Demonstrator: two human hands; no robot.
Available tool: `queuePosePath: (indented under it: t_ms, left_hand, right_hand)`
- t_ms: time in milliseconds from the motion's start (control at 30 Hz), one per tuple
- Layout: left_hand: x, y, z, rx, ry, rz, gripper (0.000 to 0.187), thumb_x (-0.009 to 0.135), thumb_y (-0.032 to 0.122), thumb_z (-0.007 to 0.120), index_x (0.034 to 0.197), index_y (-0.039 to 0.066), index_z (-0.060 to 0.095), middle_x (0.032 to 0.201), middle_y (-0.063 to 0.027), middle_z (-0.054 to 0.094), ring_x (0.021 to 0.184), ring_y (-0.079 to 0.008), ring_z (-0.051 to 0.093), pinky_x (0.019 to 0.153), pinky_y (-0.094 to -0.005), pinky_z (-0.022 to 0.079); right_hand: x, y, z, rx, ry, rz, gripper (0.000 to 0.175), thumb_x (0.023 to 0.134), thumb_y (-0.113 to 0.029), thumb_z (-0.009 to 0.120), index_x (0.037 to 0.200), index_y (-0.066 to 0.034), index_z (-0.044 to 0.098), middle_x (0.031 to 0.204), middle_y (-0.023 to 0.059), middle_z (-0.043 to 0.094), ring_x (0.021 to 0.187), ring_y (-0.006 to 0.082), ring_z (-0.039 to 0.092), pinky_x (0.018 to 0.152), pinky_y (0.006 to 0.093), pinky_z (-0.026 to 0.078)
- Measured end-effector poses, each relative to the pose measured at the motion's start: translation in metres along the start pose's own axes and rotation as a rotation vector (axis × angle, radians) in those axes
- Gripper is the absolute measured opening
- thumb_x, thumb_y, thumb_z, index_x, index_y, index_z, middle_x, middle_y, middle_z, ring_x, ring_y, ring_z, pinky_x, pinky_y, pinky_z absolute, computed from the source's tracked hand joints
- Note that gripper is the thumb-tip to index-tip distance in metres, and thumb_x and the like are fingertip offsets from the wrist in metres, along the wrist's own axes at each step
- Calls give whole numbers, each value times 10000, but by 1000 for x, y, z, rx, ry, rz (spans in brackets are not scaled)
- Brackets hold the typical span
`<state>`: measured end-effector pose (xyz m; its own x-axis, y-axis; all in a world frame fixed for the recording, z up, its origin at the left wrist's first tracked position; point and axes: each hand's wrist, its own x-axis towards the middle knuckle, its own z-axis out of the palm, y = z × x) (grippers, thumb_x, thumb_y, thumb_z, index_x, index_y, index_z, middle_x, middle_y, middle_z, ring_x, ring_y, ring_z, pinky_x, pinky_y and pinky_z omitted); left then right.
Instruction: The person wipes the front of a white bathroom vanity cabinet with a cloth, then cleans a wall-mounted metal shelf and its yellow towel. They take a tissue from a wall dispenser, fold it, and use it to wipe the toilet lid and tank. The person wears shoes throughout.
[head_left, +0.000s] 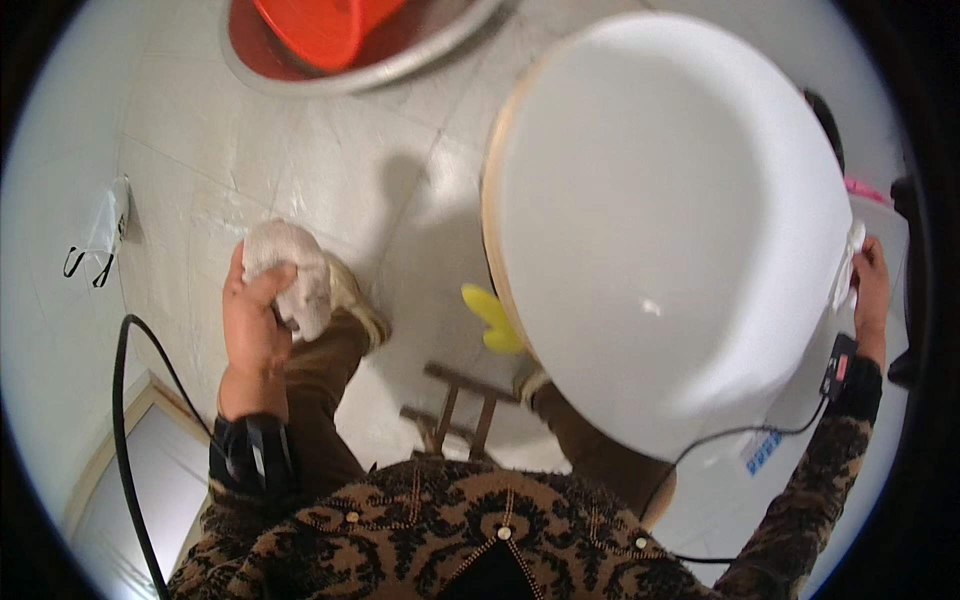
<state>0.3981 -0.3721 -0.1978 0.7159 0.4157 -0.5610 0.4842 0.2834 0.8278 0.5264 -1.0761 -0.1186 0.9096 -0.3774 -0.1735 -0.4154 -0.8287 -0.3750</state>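
My left hand (259, 319) is closed around a bunched whitish cloth (289, 270), above my left shoe at the left. Far to the right, my right hand (870, 281) holds a white cloth (847, 262) against the right edge of a large rounded white object (637, 225). That object has a smooth, shiny face and a tan rim along its left side; what it is, I cannot tell. Part of my right leg is hidden under it. A yellow rubber glove or similar item (495, 322) sticks out from beneath its lower left edge.
A metal basin (405, 71) with a red plastic container (319, 34) stands on the tiled floor at the top. A wooden stool or frame (469, 405) is between my legs. A clear bag (109, 217) hangs at the left wall. Black cables (124, 420) run beside both arms.
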Motion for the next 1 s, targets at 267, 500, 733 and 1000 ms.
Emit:
queuePosePath:
  t_ms: [267,500,733,1000]
  left_hand:
    - [-41,42,-15,-449,-42,284,427,818,103,603,1228,18,522,1102,-119,615,997,-261,609,901,-435,514]
    - [-14,66,10,-602,-231,333,367,820,95,586,1173,6,541,1060,-96,626,963,-239,610,870,-389,503]
    - [15,110,37,-550,-257,381,308,853,121,565,1139,7,563,1038,-107,645,930,-265,637,804,-447,548]
    - [6,127,38,-527,-304,455,299,821,43,570,1116,-3,559,1022,-114,642,916,-265,645,776,-405,550]
  right_hand:
    - [21,18,-3,162,-46,-102,23,842,-109,531,861,-103,544,724,-39,487,599,59,435,518,225,367]
    - [-5,-40,33,-56,-9,-376,89,742,-11,524,823,-22,488,708,109,488,703,217,485,672,373,439]
    - [-68,-106,53,-9,109,-489,84,817,-98,608,883,-60,574,906,159,601,872,353,592,781,399,483]
    - [-139,-92,69,44,249,-394,76,833,-133,595,875,-76,570,930,141,595,860,344,598,746,420,485]
